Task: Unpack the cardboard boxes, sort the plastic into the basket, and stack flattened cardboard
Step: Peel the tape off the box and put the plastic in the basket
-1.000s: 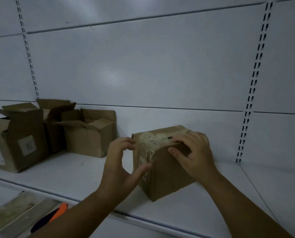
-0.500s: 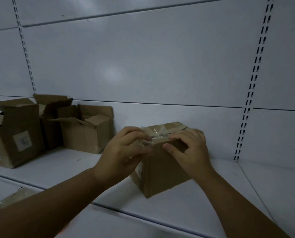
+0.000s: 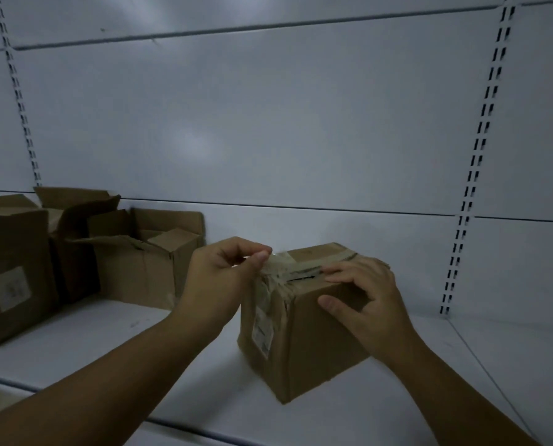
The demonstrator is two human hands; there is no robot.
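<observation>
1. Cardboard filled my view: I counted four boxes on the white shelf [image 3: 75, 336], one sealed and three already opened.
2. I saw the sealed box [image 3: 313, 336] standing right of centre, turned with a corner toward me, a white label on its left face.
3. My left hand [image 3: 223, 278] was at the box's top left edge, thumb and forefinger pinched together on a loose end of clear tape [image 3: 278, 263] and lifting it off the top.
4. My right hand [image 3: 362, 300] was spread over the box's top right edge, fingers flat on the tape strip along the lid and thumb against the front face; it pressed down and gripped nothing.
5. I noted a dark slit along the top seam, between the two hands.
6. I counted three open boxes [image 3: 140, 265] grouped at the left, well apart from the sealed one, flaps raised or folded; the nearest, at the frame's left edge, carried one pale label [image 3: 9, 291].
7. Behind everything I saw a white back panel with two slotted uprights [image 3: 480, 149], one at each side.
</observation>
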